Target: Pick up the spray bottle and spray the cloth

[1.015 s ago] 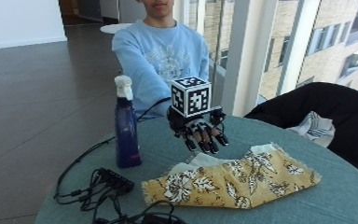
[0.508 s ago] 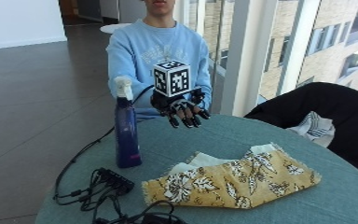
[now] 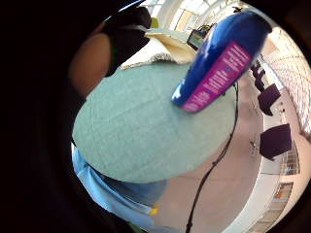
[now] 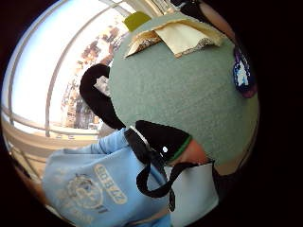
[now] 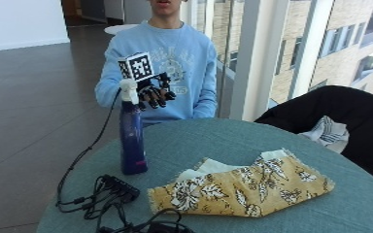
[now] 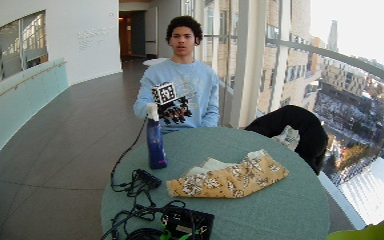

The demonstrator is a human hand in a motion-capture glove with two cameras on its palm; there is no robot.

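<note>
Gloved hand at the spray bottle's head.
I see my right hand [image 5: 155, 95], fingers released, beside the upright spray bottle [image 5: 132, 141]; cloth [image 5: 241, 188] lies right.

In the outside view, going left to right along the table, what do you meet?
Bundle of black cables → blue spray bottle, the gloved right hand beside its white nozzle → yellow floral cloth → black jacket on the chair.

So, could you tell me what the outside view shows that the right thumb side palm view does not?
Only the outside view shows the gloved right hand by the white nozzle of the upright spray bottle, fingers loosely open. Only the thumb side palm view shows the table's near edge against the person's sweatshirt. Both share the yellow floral cloth lying on the green table.
</note>
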